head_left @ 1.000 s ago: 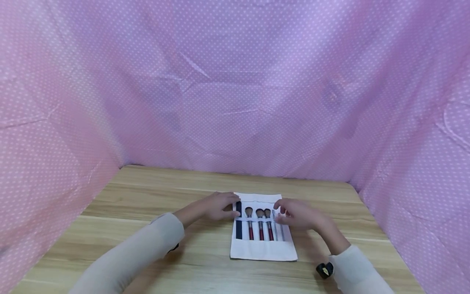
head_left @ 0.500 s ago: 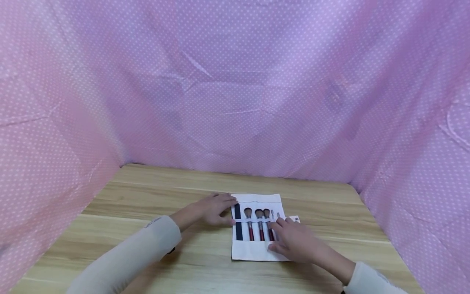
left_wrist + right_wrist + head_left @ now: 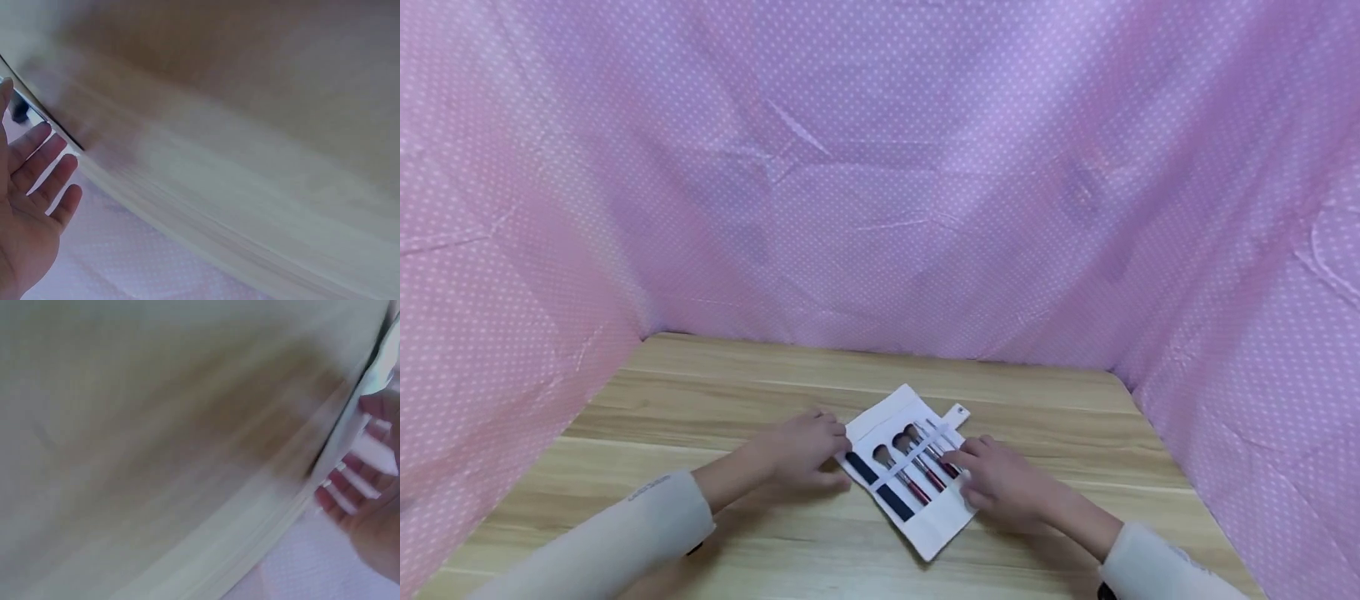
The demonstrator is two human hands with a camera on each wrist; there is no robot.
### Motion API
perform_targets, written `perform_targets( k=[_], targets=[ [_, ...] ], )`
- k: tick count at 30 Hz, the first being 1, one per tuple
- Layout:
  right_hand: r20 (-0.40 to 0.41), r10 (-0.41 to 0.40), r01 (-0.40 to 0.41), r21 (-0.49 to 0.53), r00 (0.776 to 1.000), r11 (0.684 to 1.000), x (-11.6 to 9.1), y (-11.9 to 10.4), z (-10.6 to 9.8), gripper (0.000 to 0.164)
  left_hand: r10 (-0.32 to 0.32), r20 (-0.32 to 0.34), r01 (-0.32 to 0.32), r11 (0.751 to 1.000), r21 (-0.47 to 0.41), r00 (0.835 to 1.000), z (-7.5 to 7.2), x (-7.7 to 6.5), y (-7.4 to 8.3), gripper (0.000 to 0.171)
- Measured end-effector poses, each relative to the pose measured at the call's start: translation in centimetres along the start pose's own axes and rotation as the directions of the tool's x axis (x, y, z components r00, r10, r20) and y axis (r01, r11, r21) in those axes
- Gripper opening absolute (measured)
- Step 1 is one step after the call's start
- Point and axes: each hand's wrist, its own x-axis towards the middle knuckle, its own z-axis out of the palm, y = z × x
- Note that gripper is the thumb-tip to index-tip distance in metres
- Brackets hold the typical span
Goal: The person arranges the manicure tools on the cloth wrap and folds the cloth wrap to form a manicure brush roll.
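A white fabric brush roll [image 3: 938, 527] lies unfolded and turned at a slant on the table. Tucked under its pale elastic band [image 3: 891, 477] are three makeup brushes [image 3: 917, 490] with red handles and dark, fluffy heads. A black strip [image 3: 895, 503] runs along the roll's left side, and thin slim tools [image 3: 934, 427] sit at its right. My left hand [image 3: 805, 450] touches the roll's left edge with fingers relaxed, also seen as the left hand [image 3: 31, 219] in the left wrist view. Fingers of my right hand [image 3: 1003, 482] rest on the roll's right side, covering part of it.
The wooden table [image 3: 715, 400] spreads around the roll. A tab with a snap [image 3: 957, 414] sticks out from the roll's far right side. Pink dotted cloth [image 3: 880, 208] hangs behind the table and on both sides.
The brush roll has turned from nearly straight to a slant, its near end swinging right. My left hand moved left and nearer; my right hand shifted onto the roll's right side.
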Motion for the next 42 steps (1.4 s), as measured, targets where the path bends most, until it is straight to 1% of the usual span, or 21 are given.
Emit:
perform_targets(
  k=[1,4,6,9,12,14,16,19,21,23,25,26,28,31,33,35,38,42],
  targets=[
    [0.000,-0.022,0.022,0.013,1.000,1.000,0.2,0.4,0.0,0.046,0.003,0.004,-0.003,1.000,0.006,1.000,-0.1,-0.5,0.5,0.046],
    [-0.019,-0.104,0.104,0.039,0.994,0.994,0.9,1.5,-0.1,0.047,0.035,-0.012,-0.035,0.999,0.021,0.999,-0.1,-1.7,1.8,0.043],
    [-0.031,-0.133,0.134,0.032,0.991,0.990,1.2,1.9,-0.1,0.047,0.053,-0.016,-0.053,0.998,-0.015,0.998,-0.4,-2.2,2.5,0.040],
    [-0.054,-0.170,0.169,-0.013,0.984,0.985,1.7,2.0,-0.1,0.047,0.073,-0.019,-0.075,0.991,-0.111,0.997,-0.8,-2.4,3.0,0.033],
    [-0.062,-0.161,0.157,-0.056,0.985,0.986,2.0,1.6,-0.3,0.043,0.060,-0.016,-0.062,0.982,-0.180,0.998,-1.2,-2.2,2.8,0.021],
    [-0.054,-0.117,0.113,-0.069,0.992,0.991,1.9,1.1,-0.4,0.041,0.036,-0.016,-0.039,0.978,-0.203,0.999,-1.3,-1.9,2.5,0.019],
    [-0.030,-0.054,0.052,-0.068,0.998,0.996,1.8,0.4,-0.5,0.045,0.010,-0.008,-0.011,0.977,-0.211,1.000,-1.2,-1.6,1.9,0.028],
    [0.019,0.021,-0.020,-0.062,1.000,0.998,1.5,-1.1,-0.5,0.065,-0.025,0.041,0.034,0.970,-0.241,0.999,-1.0,-1.1,0.6,0.048],
    [0.057,0.040,-0.037,-0.056,0.998,0.998,1.3,-1.9,-0.4,0.076,-0.024,0.092,0.047,0.965,-0.259,0.995,-0.8,-1.0,-0.3,0.059],
    [0.088,0.041,-0.037,-0.051,0.995,0.998,1.2,-2.6,-0.1,0.083,-0.020,0.147,0.061,0.957,-0.283,0.989,-0.6,-1.0,-1.0,0.066],
    [0.113,0.046,-0.042,-0.039,0.993,0.998,1.0,-3.0,0.1,0.086,-0.015,0.173,0.065,0.955,-0.288,0.985,-0.5,-1.0,-1.2,0.068],
    [0.118,0.042,-0.038,-0.039,0.992,0.999,1.0,-3.0,0.2,0.086,-0.017,0.175,0.067,0.955,-0.288,0.984,-0.4,-1.1,-1.3,0.069],
    [0.117,0.023,-0.019,-0.030,0.993,0.999,1.0,-2.9,0.3,0.086,-0.022,0.159,0.064,0.961,-0.268,0.987,-0.4,-1.3,-1.1,0.071],
    [0.115,-0.034,0.036,-0.017,0.993,0.999,1.2,-2.3,0.3,0.084,-0.049,0.133,0.081,0.967,-0.241,0.990,-0.6,-2.1,-0.6,0.073],
    [0.122,-0.077,0.081,-0.025,0.989,0.996,1.2,-1.8,0.3,0.082,-0.063,0.133,0.093,0.967,-0.236,0.989,-0.8,-2.7,-0.1,0.075],
    [0.138,-0.103,0.109,-0.036,0.985,0.993,1.2,-1.4,0.3,0.081,-0.077,0.145,0.112,0.963,-0.245,0.986,-0.9,-3.2,0.4,0.075],
    [0.157,-0.111,0.120,-0.051,0.981,0.991,0.9,-1.1,0.4,0.080,-0.088,0.157,0.127,0.957,-0.260,0.984,-0.9,-3.4,0.8,0.076],
    [0.172,-0.089,0.098,-0.044,0.981,0.994,0.5,-1.3,0.2,0.079,-0.095,0.155,0.133,0.957,-0.256,0.983,-0.8,-3.4,1.1,0.074]
  ],
)
